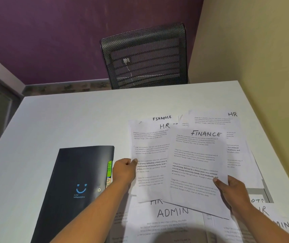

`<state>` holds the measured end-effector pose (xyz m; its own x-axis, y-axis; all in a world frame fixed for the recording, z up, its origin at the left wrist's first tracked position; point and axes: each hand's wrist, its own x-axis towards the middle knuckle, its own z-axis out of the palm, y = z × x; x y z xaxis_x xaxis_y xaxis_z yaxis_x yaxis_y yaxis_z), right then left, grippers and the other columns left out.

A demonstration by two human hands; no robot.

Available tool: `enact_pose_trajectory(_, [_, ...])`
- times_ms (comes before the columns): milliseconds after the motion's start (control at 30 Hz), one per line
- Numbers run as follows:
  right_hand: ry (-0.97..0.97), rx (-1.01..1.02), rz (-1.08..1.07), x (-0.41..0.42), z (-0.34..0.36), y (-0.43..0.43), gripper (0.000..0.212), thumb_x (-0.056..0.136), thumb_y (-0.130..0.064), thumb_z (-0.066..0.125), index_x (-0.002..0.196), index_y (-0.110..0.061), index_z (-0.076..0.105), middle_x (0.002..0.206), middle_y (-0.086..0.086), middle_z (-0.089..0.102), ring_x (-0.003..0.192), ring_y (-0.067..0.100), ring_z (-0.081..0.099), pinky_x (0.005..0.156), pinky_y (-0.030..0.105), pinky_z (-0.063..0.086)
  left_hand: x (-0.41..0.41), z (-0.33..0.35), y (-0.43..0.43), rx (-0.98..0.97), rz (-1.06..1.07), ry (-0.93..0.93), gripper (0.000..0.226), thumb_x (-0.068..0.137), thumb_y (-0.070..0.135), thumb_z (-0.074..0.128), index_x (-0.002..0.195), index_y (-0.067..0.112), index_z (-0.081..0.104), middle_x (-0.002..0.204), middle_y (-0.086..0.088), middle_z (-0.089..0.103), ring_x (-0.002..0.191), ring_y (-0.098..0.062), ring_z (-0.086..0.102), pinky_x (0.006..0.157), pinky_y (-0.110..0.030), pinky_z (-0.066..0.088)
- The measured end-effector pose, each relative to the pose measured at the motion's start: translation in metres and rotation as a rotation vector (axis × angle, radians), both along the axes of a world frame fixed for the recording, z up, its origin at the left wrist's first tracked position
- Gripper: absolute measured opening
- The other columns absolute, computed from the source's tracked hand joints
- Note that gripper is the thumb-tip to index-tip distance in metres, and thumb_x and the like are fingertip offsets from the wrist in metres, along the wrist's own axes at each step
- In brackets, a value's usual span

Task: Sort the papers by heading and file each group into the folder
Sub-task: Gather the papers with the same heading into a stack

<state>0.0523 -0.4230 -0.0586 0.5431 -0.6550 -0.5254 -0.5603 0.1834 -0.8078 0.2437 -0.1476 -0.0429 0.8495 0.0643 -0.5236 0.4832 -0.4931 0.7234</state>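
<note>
ADMIN sheet (168, 221) nearest; left hand (124, 170) pinches HR sheet (150, 146), right hand (233, 192) FINANCE sheet (198, 160); white table (70, 120), purple wall (52, 41).

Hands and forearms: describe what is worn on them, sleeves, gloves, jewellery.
The left hand and right hand are bare: no gloves, and no rings or watch show. The left forearm and right forearm are uncovered to the frame's edge; no sleeve shows.
</note>
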Motion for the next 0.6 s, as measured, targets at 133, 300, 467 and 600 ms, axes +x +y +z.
enact_pose_trajectory(133, [0.001, -0.017, 0.007, 0.0, -0.001, 0.0, 0.027, 0.092, -0.01, 0.067, 0.118, -0.004, 0.068, 0.106, 0.006, 0.069, 0.096, 0.029, 0.065, 0.088, 0.033, 0.047, 0.0, -0.003, -0.001, 0.044, -0.083, -0.006, 0.045, 0.082, 0.0, 0.072, 0.053, 0.02, 0.045, 0.054, 0.007, 0.04, 0.041, -0.005, 0.036, 0.04, -0.014, 0.032])
enact_pose_trajectory(300, [0.005, -0.004, 0.002, 0.0, 0.0, 0.001, 0.026, 0.092, -0.01, 0.067, 0.117, -0.003, 0.068, 0.107, 0.007, 0.07, 0.091, 0.025, 0.065, 0.087, 0.032, 0.047, 0.002, -0.007, -0.003, 0.165, -0.061, -0.062, 0.029, 0.068, 0.033, 0.085, 0.075, 0.015, 0.064, 0.085, -0.009, 0.067, 0.066, -0.021, 0.065, 0.061, -0.036, 0.058])
enact_pose_trajectory(467, [0.02, -0.023, 0.021, -0.001, 0.0, 0.001, 0.026, 0.092, -0.012, 0.067, 0.117, -0.005, 0.069, 0.102, 0.004, 0.07, 0.085, 0.019, 0.065, 0.077, 0.027, 0.049, -0.011, 0.004, -0.024, 0.435, -0.198, -0.222, 0.055, 0.082, 0.031, 0.075, 0.124, 0.006, 0.048, 0.123, -0.014, 0.048, 0.114, -0.033, 0.051, 0.092, -0.04, 0.047])
enact_pose_trajectory(600, [0.027, -0.058, 0.05, -0.001, -0.003, 0.0, 0.026, 0.092, -0.015, 0.068, 0.116, -0.006, 0.069, 0.103, 0.004, 0.071, 0.088, 0.022, 0.066, 0.079, 0.028, 0.048, -0.007, 0.003, -0.031, 0.26, -0.016, -0.042, 0.059, 0.07, 0.008, 0.075, 0.122, 0.009, 0.048, 0.104, -0.003, 0.057, 0.09, -0.03, 0.066, 0.079, -0.04, 0.059])
